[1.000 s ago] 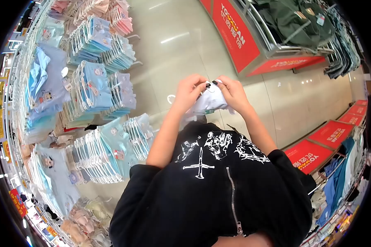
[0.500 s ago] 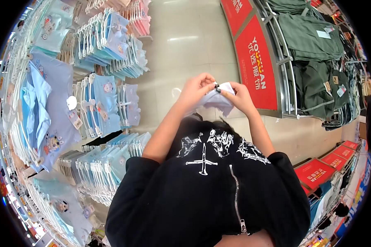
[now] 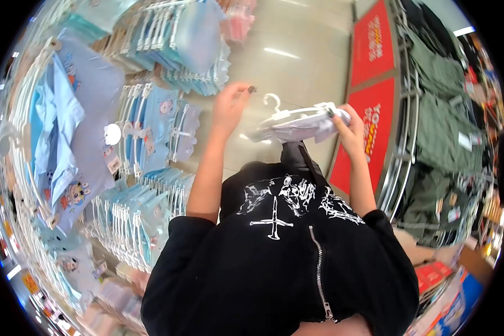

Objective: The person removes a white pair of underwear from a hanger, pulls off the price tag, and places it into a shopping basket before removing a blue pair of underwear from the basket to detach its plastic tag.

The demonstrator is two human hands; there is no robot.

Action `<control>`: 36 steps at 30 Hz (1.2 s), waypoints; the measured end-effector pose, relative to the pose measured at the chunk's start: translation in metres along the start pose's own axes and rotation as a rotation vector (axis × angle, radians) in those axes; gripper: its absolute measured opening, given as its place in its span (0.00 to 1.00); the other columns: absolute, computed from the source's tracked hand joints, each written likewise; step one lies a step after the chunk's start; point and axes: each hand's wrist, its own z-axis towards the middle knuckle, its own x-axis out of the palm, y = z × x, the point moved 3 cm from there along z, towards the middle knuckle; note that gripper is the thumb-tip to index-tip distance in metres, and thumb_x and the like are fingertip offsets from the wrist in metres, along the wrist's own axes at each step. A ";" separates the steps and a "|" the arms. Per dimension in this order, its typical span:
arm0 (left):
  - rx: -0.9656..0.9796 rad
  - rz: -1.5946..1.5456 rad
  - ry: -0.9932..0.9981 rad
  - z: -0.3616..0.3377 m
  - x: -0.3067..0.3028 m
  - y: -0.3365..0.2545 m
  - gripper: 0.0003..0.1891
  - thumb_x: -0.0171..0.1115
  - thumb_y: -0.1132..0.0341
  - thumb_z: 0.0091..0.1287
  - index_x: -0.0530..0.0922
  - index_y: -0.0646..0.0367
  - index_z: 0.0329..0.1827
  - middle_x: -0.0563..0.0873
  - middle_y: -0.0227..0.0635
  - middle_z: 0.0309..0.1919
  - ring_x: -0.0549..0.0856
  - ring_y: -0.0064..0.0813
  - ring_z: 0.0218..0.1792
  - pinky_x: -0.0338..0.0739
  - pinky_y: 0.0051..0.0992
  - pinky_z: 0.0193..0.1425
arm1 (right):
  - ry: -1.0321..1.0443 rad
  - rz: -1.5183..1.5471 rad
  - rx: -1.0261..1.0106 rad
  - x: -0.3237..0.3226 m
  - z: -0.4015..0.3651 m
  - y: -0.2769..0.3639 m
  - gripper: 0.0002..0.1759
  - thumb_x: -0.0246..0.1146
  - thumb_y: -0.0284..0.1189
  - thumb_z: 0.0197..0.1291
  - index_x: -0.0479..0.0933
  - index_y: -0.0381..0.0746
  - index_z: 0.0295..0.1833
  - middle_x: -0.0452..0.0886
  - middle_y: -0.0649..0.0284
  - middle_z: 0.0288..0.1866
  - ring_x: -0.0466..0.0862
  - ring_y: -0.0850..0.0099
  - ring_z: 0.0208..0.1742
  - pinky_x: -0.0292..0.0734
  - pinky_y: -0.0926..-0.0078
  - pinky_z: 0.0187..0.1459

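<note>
My right hand (image 3: 350, 131) grips a white plastic clothes hanger with a pale lavender garment (image 3: 305, 129) on it, near the hanger's right end. The white hanger (image 3: 280, 115) is tilted, its hook pointing up and left. Folds hide what kind of garment it is. Away from the hanger, my left hand (image 3: 232, 106) is raised to the left of the hook, its fingers loosely bent with nothing visible in them. Dark polish shows on the nails. Behind and left of that hand hang light blue children's clothes (image 3: 165, 109) on white hangers.
On the left, a larger pale blue garment (image 3: 89, 123) hangs at the front of a packed rack. Pink clothes (image 3: 239, 19) hang farther back. To the right stand red sign panels (image 3: 369, 126) and a metal rail with dark green trousers (image 3: 445, 129). A tiled floor (image 3: 288, 61) runs between.
My left hand has let go of the garment and moved left and up. My right hand has shifted right with the hanger, whose hook now shows fully. The view has turned slightly.
</note>
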 end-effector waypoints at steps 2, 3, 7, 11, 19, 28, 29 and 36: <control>-0.116 0.060 0.015 0.001 -0.012 0.022 0.09 0.54 0.72 0.59 0.75 0.60 0.42 0.80 0.30 0.38 0.77 0.20 0.40 0.69 0.20 0.46 | -0.008 0.118 -0.027 -0.011 0.021 0.002 0.05 0.58 0.26 0.54 0.71 0.36 0.34 0.71 0.73 0.25 0.69 0.86 0.28 0.63 0.89 0.28; -0.181 0.090 0.025 -0.001 -0.017 0.029 0.10 0.54 0.72 0.59 0.75 0.59 0.43 0.79 0.30 0.39 0.76 0.20 0.41 0.69 0.21 0.47 | -0.012 0.197 -0.043 -0.016 0.033 -0.001 0.05 0.58 0.26 0.54 0.71 0.36 0.34 0.71 0.73 0.26 0.69 0.86 0.28 0.63 0.89 0.28; -0.123 0.229 0.072 0.015 0.015 0.040 0.12 0.56 0.69 0.57 0.75 0.57 0.44 0.79 0.31 0.40 0.76 0.25 0.43 0.69 0.25 0.48 | -0.026 0.262 -0.037 -0.041 0.081 0.001 0.06 0.58 0.28 0.55 0.70 0.36 0.34 0.71 0.73 0.28 0.68 0.85 0.31 0.63 0.89 0.33; 0.057 0.375 0.058 0.078 0.057 0.020 0.12 0.57 0.65 0.55 0.76 0.57 0.42 0.78 0.36 0.36 0.76 0.34 0.40 0.68 0.30 0.46 | 0.026 0.286 -0.069 -0.080 0.132 0.002 0.07 0.59 0.28 0.55 0.70 0.37 0.35 0.71 0.73 0.29 0.68 0.86 0.31 0.61 0.90 0.33; 0.128 0.482 0.300 0.215 0.183 -0.012 0.08 0.53 0.69 0.57 0.76 0.62 0.35 0.78 0.43 0.31 0.77 0.41 0.36 0.71 0.34 0.40 | -0.165 0.221 -0.094 -0.209 0.219 -0.007 0.07 0.59 0.28 0.54 0.71 0.36 0.36 0.72 0.71 0.29 0.70 0.84 0.32 0.64 0.87 0.35; 0.427 0.363 0.374 0.322 0.191 -0.130 0.09 0.54 0.69 0.56 0.78 0.61 0.36 0.80 0.40 0.27 0.79 0.38 0.28 0.72 0.29 0.32 | 0.477 1.093 -0.357 -0.297 0.291 -0.021 0.40 0.60 0.57 0.43 0.66 0.29 0.46 0.78 0.54 0.27 0.80 0.68 0.26 0.78 0.73 0.30; 0.392 0.320 0.401 0.338 0.194 -0.133 0.09 0.54 0.69 0.55 0.78 0.62 0.37 0.80 0.40 0.27 0.79 0.38 0.28 0.72 0.28 0.32 | 0.707 1.395 -0.360 -0.298 0.309 -0.033 0.32 0.58 0.50 0.50 0.64 0.33 0.50 0.75 0.49 0.42 0.77 0.61 0.43 0.75 0.60 0.43; 0.158 0.269 0.235 0.485 0.218 -0.080 0.10 0.53 0.70 0.56 0.76 0.65 0.37 0.78 0.36 0.22 0.75 0.23 0.24 0.68 0.22 0.30 | 0.345 1.586 0.177 -0.213 0.407 -0.083 0.34 0.58 0.51 0.50 0.63 0.35 0.52 0.73 0.51 0.46 0.74 0.60 0.47 0.71 0.59 0.46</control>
